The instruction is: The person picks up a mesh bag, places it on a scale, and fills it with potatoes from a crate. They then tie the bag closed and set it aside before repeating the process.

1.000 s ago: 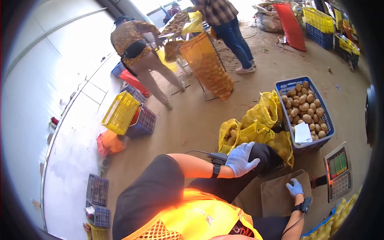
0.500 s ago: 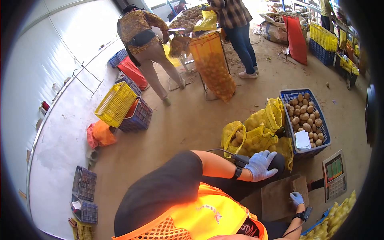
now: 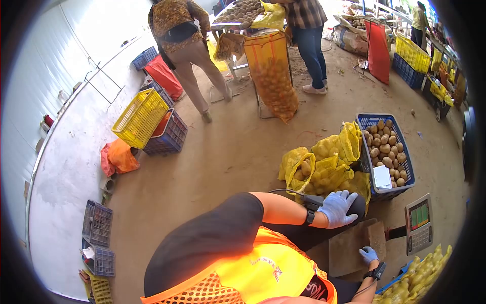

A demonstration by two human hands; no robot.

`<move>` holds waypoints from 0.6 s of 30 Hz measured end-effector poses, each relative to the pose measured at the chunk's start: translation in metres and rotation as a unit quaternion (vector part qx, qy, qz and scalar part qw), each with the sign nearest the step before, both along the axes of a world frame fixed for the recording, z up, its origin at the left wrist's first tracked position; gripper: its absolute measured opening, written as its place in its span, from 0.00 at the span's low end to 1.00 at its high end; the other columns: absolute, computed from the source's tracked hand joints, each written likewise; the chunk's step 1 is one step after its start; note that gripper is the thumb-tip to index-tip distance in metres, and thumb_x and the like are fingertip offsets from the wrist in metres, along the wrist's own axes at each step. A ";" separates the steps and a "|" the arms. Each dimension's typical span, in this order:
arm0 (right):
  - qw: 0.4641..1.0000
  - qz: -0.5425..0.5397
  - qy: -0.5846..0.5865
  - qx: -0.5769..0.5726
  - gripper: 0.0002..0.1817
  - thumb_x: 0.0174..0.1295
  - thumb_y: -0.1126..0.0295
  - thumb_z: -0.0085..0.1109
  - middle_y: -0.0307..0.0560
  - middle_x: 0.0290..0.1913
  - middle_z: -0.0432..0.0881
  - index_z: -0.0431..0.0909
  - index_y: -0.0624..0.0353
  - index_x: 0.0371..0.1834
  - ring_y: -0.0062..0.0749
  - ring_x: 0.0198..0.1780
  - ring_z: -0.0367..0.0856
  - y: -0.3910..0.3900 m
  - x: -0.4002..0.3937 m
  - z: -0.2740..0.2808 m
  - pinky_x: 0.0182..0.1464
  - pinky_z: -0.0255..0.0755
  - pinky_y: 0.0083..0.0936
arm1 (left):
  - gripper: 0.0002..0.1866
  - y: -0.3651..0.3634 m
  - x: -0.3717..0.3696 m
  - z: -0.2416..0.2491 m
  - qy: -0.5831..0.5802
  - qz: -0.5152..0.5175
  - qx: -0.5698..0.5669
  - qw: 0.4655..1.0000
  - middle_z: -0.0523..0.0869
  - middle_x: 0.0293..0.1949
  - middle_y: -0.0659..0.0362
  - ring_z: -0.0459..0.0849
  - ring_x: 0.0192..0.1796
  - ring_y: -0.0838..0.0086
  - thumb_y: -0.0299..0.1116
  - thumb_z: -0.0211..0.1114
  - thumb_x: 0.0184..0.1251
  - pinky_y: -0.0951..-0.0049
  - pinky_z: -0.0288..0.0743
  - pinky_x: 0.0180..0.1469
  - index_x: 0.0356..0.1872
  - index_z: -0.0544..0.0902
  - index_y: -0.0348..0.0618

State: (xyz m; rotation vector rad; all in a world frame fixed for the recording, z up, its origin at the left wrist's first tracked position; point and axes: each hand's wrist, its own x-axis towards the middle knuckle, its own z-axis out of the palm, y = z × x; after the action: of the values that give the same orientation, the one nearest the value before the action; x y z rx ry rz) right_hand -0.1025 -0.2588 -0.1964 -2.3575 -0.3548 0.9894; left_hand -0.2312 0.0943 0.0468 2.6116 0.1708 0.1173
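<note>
Left hand: gloved left hand (image 3: 338,209) rests on the dark-clad knee (image 3: 357,205), fingers slightly apart, holding nothing visible.
Right hand: gloved right hand (image 3: 368,254) at the brown board (image 3: 349,248), lower right of view; fingers small, cannot tell whether they are clamped on it.
Board: beside the knee, low; near edges partly covered by legs and arm.
Scale display (image 3: 419,224): just right of the board, joined by a dark arm; gap of floor between its top edge and the potato crate.
Potato crate (image 3: 387,188): blue, filled with potatoes; white papers (image 3: 382,178) on top at the near end. Left wall close against yellow net bags (image 3: 324,172).
Lower right edge: more filled net bags (image 3: 417,278), near the right forearm.
Open room: wide bare floor (image 3: 217,157) between the net bags and the stacked crates (image 3: 144,121) at left.
Far side: two people (image 3: 179,40) (image 3: 306,38) stand at a potato table (image 3: 240,13), well apart from both hands.
</note>
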 end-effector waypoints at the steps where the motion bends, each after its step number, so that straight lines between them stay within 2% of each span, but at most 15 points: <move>1: 1.000 0.008 0.003 0.001 0.26 0.53 0.57 0.65 0.54 0.43 0.83 0.76 0.65 0.49 0.39 0.44 0.81 0.001 -0.001 0.002 0.49 0.73 0.29 | 0.35 -0.002 0.000 -0.001 0.003 -0.001 0.001 1.000 0.74 0.48 0.45 0.73 0.52 0.53 0.51 0.62 0.53 0.60 0.66 0.55 0.58 0.67 0.38; 3: 1.000 0.014 0.009 0.004 0.26 0.53 0.56 0.65 0.55 0.43 0.83 0.76 0.64 0.50 0.40 0.45 0.81 0.005 -0.001 0.008 0.49 0.74 0.30 | 0.35 -0.006 0.001 -0.002 -0.008 -0.007 0.004 1.000 0.74 0.48 0.45 0.73 0.52 0.53 0.51 0.62 0.53 0.60 0.66 0.55 0.58 0.67 0.38; 6: 0.996 0.032 -0.078 -0.038 0.26 0.53 0.57 0.64 0.58 0.45 0.82 0.75 0.63 0.51 0.45 0.47 0.81 0.007 0.004 0.017 0.49 0.74 0.33 | 0.35 -0.014 0.003 0.002 0.000 -0.009 0.010 1.000 0.74 0.49 0.45 0.73 0.52 0.52 0.51 0.62 0.53 0.59 0.66 0.56 0.58 0.67 0.38; 13: 0.997 0.012 -0.064 0.028 0.27 0.53 0.58 0.64 0.58 0.43 0.82 0.73 0.63 0.53 0.44 0.45 0.82 0.009 0.009 0.028 0.47 0.74 0.32 | 0.37 -0.038 0.010 -0.002 -0.003 -0.033 0.031 0.999 0.72 0.50 0.44 0.71 0.54 0.52 0.50 0.63 0.53 0.59 0.65 0.57 0.59 0.66 0.36; 18: 0.995 0.020 -0.094 0.011 0.28 0.52 0.57 0.64 0.58 0.43 0.82 0.73 0.61 0.54 0.45 0.44 0.81 0.009 0.012 0.047 0.47 0.74 0.33 | 0.37 -0.051 0.017 -0.003 -0.022 -0.021 0.059 0.998 0.72 0.51 0.44 0.70 0.54 0.51 0.50 0.63 0.52 0.58 0.64 0.58 0.59 0.65 0.36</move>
State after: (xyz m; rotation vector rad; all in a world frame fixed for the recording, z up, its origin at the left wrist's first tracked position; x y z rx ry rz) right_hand -0.0900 -0.2501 -0.1495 -2.4385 -0.4850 0.7781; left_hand -0.2146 0.0432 0.0437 2.7256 0.0964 0.1741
